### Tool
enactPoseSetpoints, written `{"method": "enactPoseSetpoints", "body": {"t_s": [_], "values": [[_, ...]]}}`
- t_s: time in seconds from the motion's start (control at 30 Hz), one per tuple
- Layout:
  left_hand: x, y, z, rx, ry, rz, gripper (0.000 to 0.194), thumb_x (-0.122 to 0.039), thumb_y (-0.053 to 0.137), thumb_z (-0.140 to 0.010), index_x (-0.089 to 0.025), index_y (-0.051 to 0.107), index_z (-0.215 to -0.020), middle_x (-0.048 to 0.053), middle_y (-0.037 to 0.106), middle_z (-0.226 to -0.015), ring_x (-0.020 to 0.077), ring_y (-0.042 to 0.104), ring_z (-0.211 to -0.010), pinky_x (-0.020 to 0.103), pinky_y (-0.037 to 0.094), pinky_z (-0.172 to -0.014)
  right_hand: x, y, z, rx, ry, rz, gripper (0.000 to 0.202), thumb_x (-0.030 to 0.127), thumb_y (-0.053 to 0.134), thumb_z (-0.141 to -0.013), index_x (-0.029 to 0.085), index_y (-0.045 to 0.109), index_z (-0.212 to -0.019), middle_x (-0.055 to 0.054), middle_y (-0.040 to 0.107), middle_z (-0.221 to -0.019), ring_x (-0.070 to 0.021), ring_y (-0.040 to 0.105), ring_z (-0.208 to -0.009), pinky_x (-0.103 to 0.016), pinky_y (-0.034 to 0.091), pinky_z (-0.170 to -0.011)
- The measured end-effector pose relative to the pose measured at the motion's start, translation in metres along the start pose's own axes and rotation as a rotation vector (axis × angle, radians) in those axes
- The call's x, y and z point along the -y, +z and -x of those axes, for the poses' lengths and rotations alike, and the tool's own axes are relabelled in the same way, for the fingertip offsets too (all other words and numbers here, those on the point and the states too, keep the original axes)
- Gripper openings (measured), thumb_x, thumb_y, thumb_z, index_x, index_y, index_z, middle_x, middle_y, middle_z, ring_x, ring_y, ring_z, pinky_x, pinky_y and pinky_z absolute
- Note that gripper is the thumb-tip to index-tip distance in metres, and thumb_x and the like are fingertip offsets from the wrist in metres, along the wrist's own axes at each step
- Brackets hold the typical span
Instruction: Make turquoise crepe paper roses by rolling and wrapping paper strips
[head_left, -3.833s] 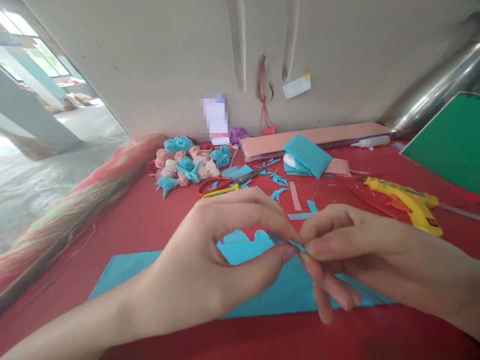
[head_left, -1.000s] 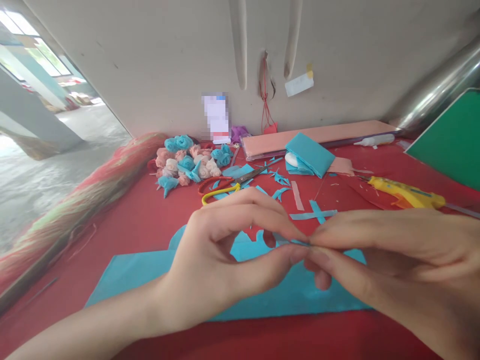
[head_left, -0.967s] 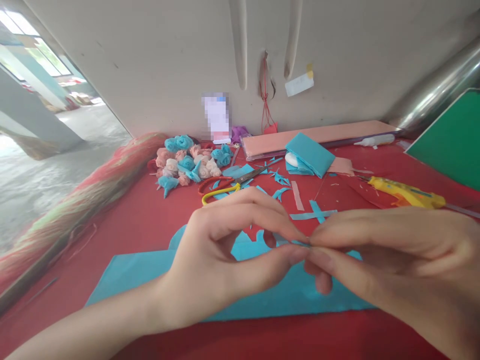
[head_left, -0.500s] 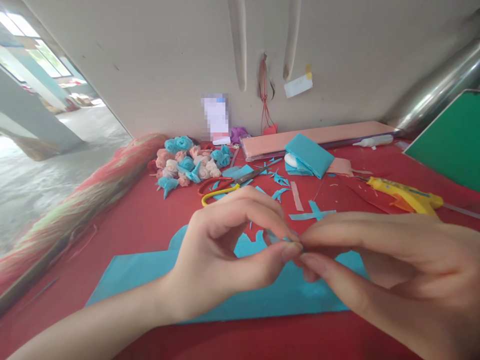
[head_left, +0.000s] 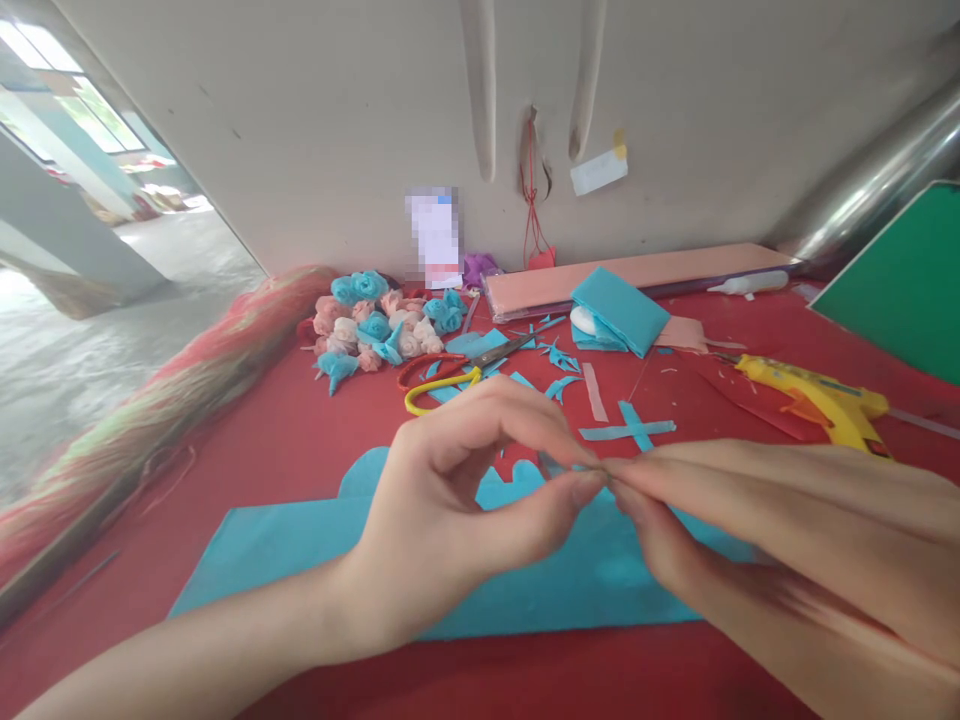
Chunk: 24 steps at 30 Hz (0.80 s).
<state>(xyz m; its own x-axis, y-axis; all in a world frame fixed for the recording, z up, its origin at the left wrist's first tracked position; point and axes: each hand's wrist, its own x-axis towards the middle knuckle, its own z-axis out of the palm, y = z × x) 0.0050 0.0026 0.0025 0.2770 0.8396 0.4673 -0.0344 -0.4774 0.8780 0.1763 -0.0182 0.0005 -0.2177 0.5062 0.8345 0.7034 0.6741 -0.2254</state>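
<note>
My left hand [head_left: 465, 500] is closed in a pinch, thumb and index fingertip pressed together over the table. A small piece of blue paper [head_left: 553, 464] shows just behind those fingertips, mostly hidden by them. Meeting it tip to tip, my right hand [head_left: 795, 540] pinches at the same spot with thumb and fingers pressed together. Under both hands lies a wide sheet of blue crepe paper [head_left: 292, 560], flat on the red tabletop [head_left: 285, 460]. A cut piece of blue paper with a rounded edge [head_left: 365, 474] sticks out past the sheet's far side.
Scissors with red and yellow handles [head_left: 442, 390] lie beyond my left hand, among blue paper scraps [head_left: 559, 387]. Paper roses [head_left: 375, 325] are heaped at back left. A folded blue paper pack [head_left: 622, 310] sits before a long pink paper pack [head_left: 675, 270]. At right lies a yellow glue gun [head_left: 814, 390].
My right hand has turned, its fingers now straighter and closer together, and sits slightly lower. The left hand has shifted slightly right, still pinching. The bit of blue between the fingertips is less visible.
</note>
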Motion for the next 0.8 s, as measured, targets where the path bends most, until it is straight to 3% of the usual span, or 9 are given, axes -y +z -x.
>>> {"method": "enactPoseSetpoints", "body": {"t_s": [0.07, 0.17, 0.27, 0.37, 0.5, 0.6, 0.8], "values": [[0.003, -0.002, 0.000, -0.027, 0.001, -0.006, 0.011, -0.012, 0.071, -0.076, -0.023, 0.070, -0.077, -0.001, 0.065, -0.078, 0.0129, 0.061, -0.075, 0.024, 0.052, -0.066, -0.004, 0.001, -0.002, -0.012, 0.017, -0.029, 0.022, 0.030, 0.057, -0.087, 0.024, 0.071, -0.071, 0.006, 0.074, -0.065, -0.0100, 0.068, -0.050, -0.019, 0.053, -0.048], [0.007, -0.005, 0.000, -0.053, 0.022, -0.026, 0.011, -0.017, 0.068, -0.080, -0.026, 0.072, -0.084, -0.001, 0.067, -0.083, 0.0137, 0.062, -0.079, 0.025, 0.053, -0.069, -0.008, 0.002, -0.006, -0.062, 0.181, -0.140, 0.015, 0.025, 0.064, -0.079, 0.025, 0.071, -0.066, 0.007, 0.071, -0.060, -0.0099, 0.064, -0.047, -0.019, 0.050, -0.044], [0.008, -0.006, 0.000, -0.039, 0.011, -0.018, 0.016, -0.015, 0.064, -0.083, -0.027, 0.073, -0.086, -0.002, 0.069, -0.086, 0.0123, 0.064, -0.083, 0.023, 0.055, -0.073, -0.009, 0.001, -0.011, 0.017, 0.373, -0.255, 0.015, 0.017, 0.066, -0.073, 0.028, 0.072, -0.065, 0.009, 0.070, -0.058, -0.0093, 0.062, -0.045, -0.017, 0.047, -0.037], [0.007, -0.005, -0.001, -0.050, -0.030, 0.042, 0.021, -0.009, 0.066, -0.080, -0.028, 0.074, -0.085, -0.005, 0.069, -0.086, 0.0102, 0.065, -0.085, 0.018, 0.056, -0.077, -0.011, -0.001, -0.016, 0.073, 0.454, -0.342, 0.016, 0.016, 0.067, -0.070, 0.030, 0.072, -0.065, 0.012, 0.071, -0.059, -0.0084, 0.064, -0.047, -0.012, 0.050, -0.040], [0.006, -0.004, -0.005, -0.100, -0.096, 0.105, 0.031, -0.006, 0.071, -0.074, -0.029, 0.070, -0.095, -0.007, 0.069, -0.077, 0.0098, 0.067, -0.076, 0.017, 0.058, -0.069, -0.012, 0.000, -0.018, 0.174, 0.378, -0.427, 0.017, 0.013, 0.067, -0.071, 0.029, 0.071, -0.068, 0.011, 0.074, -0.073, -0.0090, 0.069, -0.061, -0.010, 0.056, -0.050], [0.008, -0.004, -0.007, -0.122, -0.128, 0.113, 0.037, -0.006, 0.072, -0.072, -0.027, 0.066, -0.103, -0.006, 0.068, -0.072, 0.0106, 0.068, -0.070, 0.016, 0.058, -0.061, -0.010, 0.005, -0.014, 0.149, 0.349, -0.437, 0.016, 0.012, 0.068, -0.071, 0.027, 0.071, -0.067, 0.009, 0.074, -0.079, -0.0104, 0.070, -0.065, -0.011, 0.057, -0.049], [0.009, -0.005, -0.007, -0.111, -0.116, 0.004, 0.020, -0.012, 0.074, -0.072, -0.023, 0.070, -0.088, -0.004, 0.071, -0.073, 0.0142, 0.070, -0.075, 0.021, 0.060, -0.067, -0.008, 0.011, -0.004, 0.087, 0.294, -0.399, 0.015, 0.022, 0.063, -0.079, 0.027, 0.070, -0.067, 0.006, 0.074, -0.076, -0.0127, 0.071, -0.068, -0.014, 0.058, -0.049]]}}
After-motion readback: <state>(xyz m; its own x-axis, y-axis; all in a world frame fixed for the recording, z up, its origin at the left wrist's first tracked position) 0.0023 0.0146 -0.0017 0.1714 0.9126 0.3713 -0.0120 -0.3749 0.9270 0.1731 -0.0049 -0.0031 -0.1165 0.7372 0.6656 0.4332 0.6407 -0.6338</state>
